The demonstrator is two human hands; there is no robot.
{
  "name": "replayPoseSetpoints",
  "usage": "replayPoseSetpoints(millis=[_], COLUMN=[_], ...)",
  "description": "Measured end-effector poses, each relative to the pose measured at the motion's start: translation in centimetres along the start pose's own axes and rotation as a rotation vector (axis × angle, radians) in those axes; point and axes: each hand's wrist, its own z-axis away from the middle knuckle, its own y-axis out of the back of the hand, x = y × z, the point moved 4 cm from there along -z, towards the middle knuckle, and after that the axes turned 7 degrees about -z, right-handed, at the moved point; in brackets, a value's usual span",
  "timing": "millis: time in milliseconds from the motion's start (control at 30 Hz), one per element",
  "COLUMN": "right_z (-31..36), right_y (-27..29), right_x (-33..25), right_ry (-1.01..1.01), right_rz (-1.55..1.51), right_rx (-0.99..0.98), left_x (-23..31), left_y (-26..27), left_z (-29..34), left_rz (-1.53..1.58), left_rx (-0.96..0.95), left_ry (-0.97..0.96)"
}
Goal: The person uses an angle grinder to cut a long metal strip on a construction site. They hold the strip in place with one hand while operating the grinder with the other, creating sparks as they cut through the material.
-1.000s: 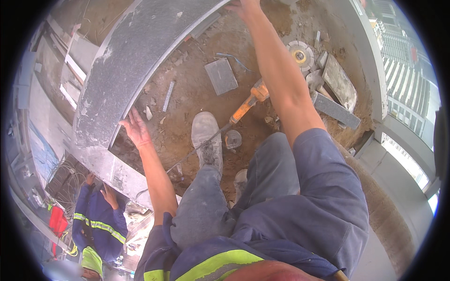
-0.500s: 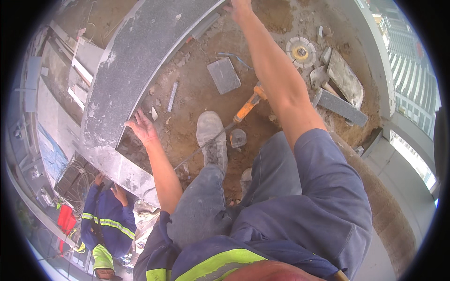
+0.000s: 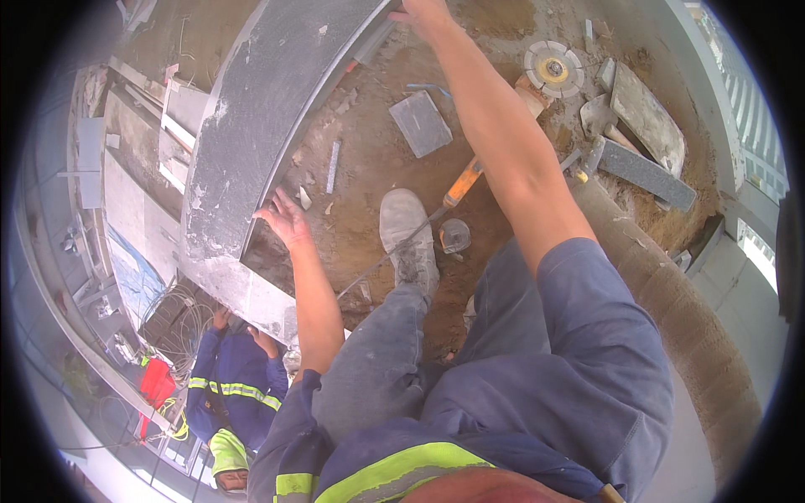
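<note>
A long curved grey stone slab (image 3: 260, 92) runs from the upper middle down to the left. My left hand (image 3: 288, 221) is at its inner edge, fingers spread, thumb side against the rim. Higher up, my right hand (image 3: 426, 18) has its fingers curled at the same edge; the picture's top cuts part of it off. Beneath my right forearm lies an orange-handled power tool (image 3: 464, 183), partly hidden, its cable passing over my shoe. A segmented cutting disc (image 3: 553, 70) shows beyond that forearm.
On the dirt lie a square grey tile (image 3: 421, 124), a narrow strip (image 3: 333, 166) and a small round container (image 3: 454, 235). Stone offcuts (image 3: 646, 172) and a trowel (image 3: 598, 116) sit at right. A co-worker (image 3: 239, 369) with hands raised is at lower left, near coiled wire (image 3: 180, 317).
The whole view has shifted, so the scene sits further right. Both my hands keep their places at the slab's edge. More of the tool's head shows past my right forearm.
</note>
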Motion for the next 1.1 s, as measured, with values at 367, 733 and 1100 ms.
replayPoseSetpoints(millis=[367,733,1100], right_z=[-0.5,11.1,17.8], right_y=[2.0,11.5,11.4], right_x=[0.2,-1.5,3.6], right_ry=[0.108,0.257,0.17], right_rz=[0.232,1.297,1.436], right_rx=[0.001,-0.26,-0.422], left_x=[1.3,2.3,1.2], left_y=[-0.4,-0.4,-0.4], left_z=[1.1,0.4,-0.2], left_rz=[-0.044,-0.011,-0.031], left_rx=[-0.041,-0.11,0.052], left_ry=[-0.008,0.071,0.139])
